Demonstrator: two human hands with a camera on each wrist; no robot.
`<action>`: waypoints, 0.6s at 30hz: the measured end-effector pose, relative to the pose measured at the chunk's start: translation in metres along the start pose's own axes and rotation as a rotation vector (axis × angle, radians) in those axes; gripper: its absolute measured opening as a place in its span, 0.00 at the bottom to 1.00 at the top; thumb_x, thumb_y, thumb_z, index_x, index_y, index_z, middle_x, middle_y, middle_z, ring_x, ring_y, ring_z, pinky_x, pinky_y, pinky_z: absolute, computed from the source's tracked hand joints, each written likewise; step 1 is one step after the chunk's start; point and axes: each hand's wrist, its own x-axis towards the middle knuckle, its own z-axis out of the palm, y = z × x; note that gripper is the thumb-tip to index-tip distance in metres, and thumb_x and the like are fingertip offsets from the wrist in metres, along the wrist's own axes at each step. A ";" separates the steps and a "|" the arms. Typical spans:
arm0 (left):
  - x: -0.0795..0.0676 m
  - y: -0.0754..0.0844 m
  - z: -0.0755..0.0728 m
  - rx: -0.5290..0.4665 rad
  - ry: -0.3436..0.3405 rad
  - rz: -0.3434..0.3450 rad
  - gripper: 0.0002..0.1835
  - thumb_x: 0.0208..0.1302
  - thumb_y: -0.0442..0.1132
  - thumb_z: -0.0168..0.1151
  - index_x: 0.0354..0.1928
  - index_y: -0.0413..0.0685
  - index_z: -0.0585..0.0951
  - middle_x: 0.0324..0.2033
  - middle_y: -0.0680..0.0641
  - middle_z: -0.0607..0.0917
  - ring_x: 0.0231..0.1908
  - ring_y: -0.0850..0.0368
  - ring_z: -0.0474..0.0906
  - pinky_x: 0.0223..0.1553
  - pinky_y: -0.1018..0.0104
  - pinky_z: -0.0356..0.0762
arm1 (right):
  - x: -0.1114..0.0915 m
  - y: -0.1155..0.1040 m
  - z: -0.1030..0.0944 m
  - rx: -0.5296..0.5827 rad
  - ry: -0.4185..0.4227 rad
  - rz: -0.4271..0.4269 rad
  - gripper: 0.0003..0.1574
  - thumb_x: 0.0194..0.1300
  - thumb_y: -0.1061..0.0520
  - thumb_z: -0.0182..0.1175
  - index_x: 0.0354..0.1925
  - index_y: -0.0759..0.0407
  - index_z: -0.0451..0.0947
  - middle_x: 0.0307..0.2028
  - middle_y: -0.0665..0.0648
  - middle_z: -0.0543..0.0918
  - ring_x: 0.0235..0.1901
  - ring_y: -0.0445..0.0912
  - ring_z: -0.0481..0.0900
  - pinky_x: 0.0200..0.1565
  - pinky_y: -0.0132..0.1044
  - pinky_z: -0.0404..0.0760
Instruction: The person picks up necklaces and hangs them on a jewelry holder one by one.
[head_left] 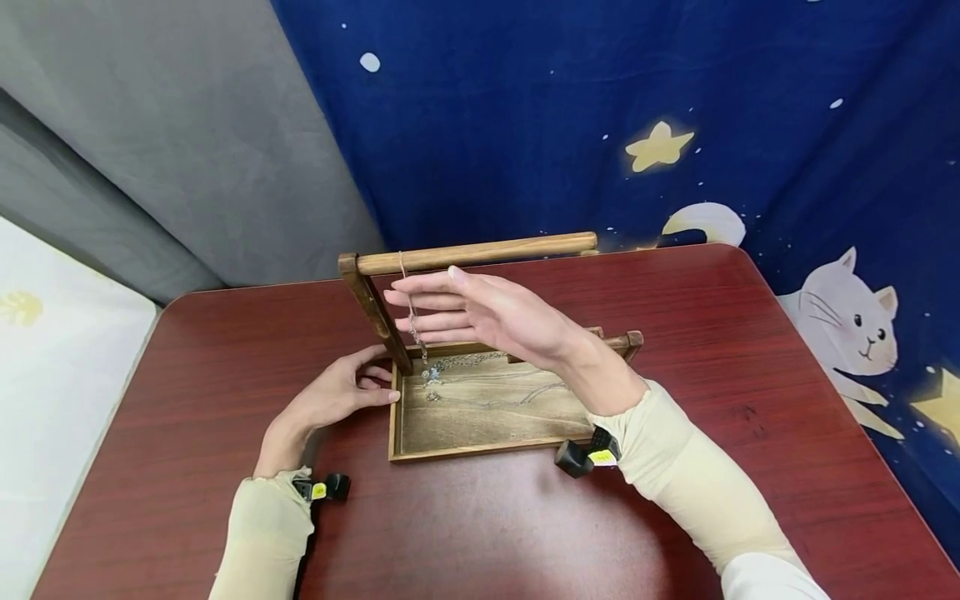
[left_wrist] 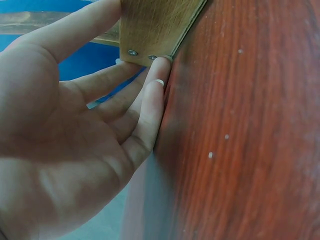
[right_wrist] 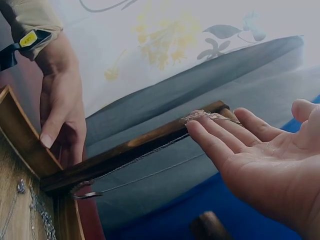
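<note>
A wooden jewelry stand (head_left: 480,254) has a tray base (head_left: 480,429), an upright post at its left and a bar on top. My left hand (head_left: 337,393) holds the tray's left end, thumb on the rim and fingers against the outer side; the left wrist view shows them at the screwed wooden end (left_wrist: 157,30). A silver chain necklace (head_left: 413,327) hangs from the bar near the post. Beside the post, my right hand (head_left: 510,317) has its fingers straight, and the chain (right_wrist: 200,116) lies across the fingertips in the right wrist view.
Several chains (head_left: 487,403) and small pendants (head_left: 433,375) lie in the tray. A shorter post (head_left: 634,340) rises at the tray's right, partly behind my right forearm. The stand is on a reddish-brown table (head_left: 465,533); grey and blue curtains (head_left: 525,125) hang behind.
</note>
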 end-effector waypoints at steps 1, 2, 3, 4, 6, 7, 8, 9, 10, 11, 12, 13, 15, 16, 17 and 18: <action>0.000 0.000 0.000 -0.002 0.001 -0.001 0.41 0.61 0.34 0.71 0.72 0.31 0.61 0.51 0.34 0.81 0.49 0.45 0.80 0.44 0.68 0.79 | -0.001 0.001 -0.001 0.004 0.001 0.000 0.35 0.82 0.46 0.33 0.74 0.68 0.56 0.72 0.66 0.62 0.67 0.60 0.67 0.68 0.55 0.62; 0.000 0.000 0.000 -0.005 0.002 -0.001 0.41 0.61 0.34 0.71 0.72 0.31 0.61 0.51 0.34 0.81 0.49 0.45 0.80 0.44 0.68 0.79 | -0.003 0.001 -0.003 0.007 0.003 0.001 0.36 0.82 0.45 0.34 0.74 0.68 0.57 0.72 0.66 0.62 0.67 0.60 0.68 0.68 0.56 0.61; 0.000 0.000 0.000 -0.007 0.003 0.000 0.41 0.61 0.34 0.71 0.72 0.31 0.61 0.51 0.34 0.81 0.49 0.45 0.80 0.44 0.69 0.79 | -0.004 0.002 -0.004 0.010 0.007 0.001 0.36 0.82 0.45 0.35 0.74 0.68 0.57 0.72 0.66 0.63 0.67 0.59 0.69 0.67 0.57 0.61; 0.000 0.000 0.001 -0.010 0.003 0.000 0.41 0.61 0.34 0.71 0.72 0.31 0.60 0.51 0.34 0.81 0.49 0.45 0.80 0.44 0.69 0.79 | -0.006 0.002 -0.005 0.014 0.010 0.000 0.36 0.82 0.44 0.36 0.73 0.68 0.57 0.72 0.65 0.63 0.66 0.60 0.69 0.67 0.58 0.61; 0.001 -0.001 0.001 -0.016 0.002 -0.004 0.41 0.61 0.33 0.71 0.72 0.30 0.60 0.50 0.34 0.81 0.49 0.45 0.80 0.44 0.69 0.79 | -0.008 0.002 -0.007 0.017 0.015 -0.005 0.37 0.82 0.44 0.37 0.73 0.68 0.57 0.72 0.65 0.63 0.67 0.60 0.68 0.67 0.59 0.61; 0.001 -0.001 0.001 -0.019 0.002 -0.005 0.41 0.61 0.33 0.71 0.72 0.30 0.60 0.50 0.34 0.81 0.48 0.45 0.80 0.43 0.69 0.79 | -0.009 0.002 -0.008 0.015 0.016 -0.006 0.37 0.81 0.43 0.37 0.73 0.68 0.57 0.72 0.65 0.63 0.67 0.60 0.68 0.67 0.58 0.61; 0.001 -0.001 0.001 -0.019 0.002 -0.006 0.41 0.61 0.33 0.71 0.72 0.30 0.60 0.50 0.34 0.81 0.48 0.45 0.80 0.44 0.69 0.79 | -0.010 0.002 -0.009 0.015 0.016 -0.008 0.37 0.82 0.44 0.37 0.73 0.69 0.57 0.72 0.66 0.63 0.67 0.61 0.67 0.67 0.58 0.62; 0.001 -0.001 0.001 -0.018 0.000 -0.007 0.42 0.61 0.34 0.71 0.72 0.30 0.60 0.50 0.34 0.81 0.49 0.45 0.80 0.44 0.69 0.79 | -0.011 0.002 -0.010 0.014 0.017 -0.009 0.37 0.82 0.44 0.37 0.73 0.69 0.57 0.72 0.66 0.63 0.67 0.62 0.67 0.67 0.58 0.62; 0.001 -0.001 0.001 -0.016 0.001 -0.010 0.42 0.61 0.34 0.71 0.72 0.30 0.60 0.50 0.34 0.81 0.49 0.45 0.80 0.44 0.69 0.79 | -0.012 0.002 -0.011 0.010 0.017 -0.009 0.37 0.82 0.44 0.36 0.73 0.69 0.57 0.72 0.65 0.63 0.68 0.61 0.67 0.67 0.57 0.61; 0.001 -0.001 0.001 -0.013 0.002 -0.013 0.42 0.61 0.34 0.71 0.72 0.30 0.60 0.50 0.34 0.81 0.49 0.45 0.80 0.44 0.69 0.79 | -0.013 0.002 -0.011 0.007 0.018 -0.007 0.37 0.82 0.43 0.36 0.73 0.69 0.57 0.72 0.65 0.63 0.68 0.62 0.66 0.67 0.58 0.61; 0.001 -0.001 0.001 -0.010 0.001 -0.013 0.42 0.61 0.35 0.71 0.72 0.30 0.60 0.51 0.34 0.81 0.49 0.46 0.80 0.44 0.69 0.79 | -0.014 0.003 -0.012 0.007 0.020 -0.005 0.37 0.81 0.43 0.37 0.73 0.69 0.58 0.72 0.65 0.63 0.68 0.62 0.66 0.67 0.57 0.62; 0.001 -0.002 0.001 -0.009 0.002 -0.014 0.42 0.61 0.35 0.71 0.72 0.31 0.60 0.51 0.34 0.81 0.48 0.46 0.80 0.44 0.69 0.79 | -0.015 0.003 -0.013 0.005 0.022 -0.007 0.37 0.82 0.44 0.36 0.73 0.69 0.58 0.72 0.65 0.63 0.68 0.62 0.66 0.67 0.58 0.61; 0.001 -0.002 0.001 -0.006 0.005 -0.015 0.42 0.61 0.35 0.72 0.72 0.31 0.60 0.51 0.35 0.81 0.48 0.46 0.80 0.44 0.69 0.79 | -0.017 0.002 -0.015 0.006 0.029 -0.008 0.37 0.82 0.44 0.36 0.73 0.70 0.58 0.72 0.64 0.64 0.67 0.62 0.67 0.67 0.58 0.61; 0.000 -0.002 0.001 -0.005 0.006 -0.012 0.42 0.61 0.35 0.72 0.72 0.31 0.60 0.51 0.35 0.81 0.48 0.46 0.80 0.45 0.69 0.79 | -0.018 0.002 -0.016 0.006 0.033 -0.010 0.37 0.81 0.44 0.37 0.72 0.70 0.58 0.72 0.64 0.64 0.67 0.63 0.67 0.67 0.57 0.62; 0.000 -0.002 0.001 -0.004 0.007 -0.011 0.42 0.61 0.35 0.72 0.72 0.31 0.60 0.51 0.35 0.81 0.48 0.46 0.80 0.45 0.69 0.79 | -0.019 0.002 -0.017 0.012 0.038 -0.011 0.37 0.82 0.44 0.37 0.72 0.70 0.59 0.71 0.65 0.64 0.67 0.64 0.66 0.67 0.57 0.62; 0.000 -0.002 0.001 -0.003 0.007 -0.009 0.42 0.61 0.35 0.72 0.72 0.31 0.60 0.51 0.35 0.81 0.48 0.46 0.80 0.45 0.69 0.79 | -0.019 0.002 -0.017 0.015 0.040 -0.014 0.37 0.82 0.44 0.37 0.72 0.71 0.59 0.71 0.66 0.64 0.67 0.64 0.66 0.67 0.57 0.63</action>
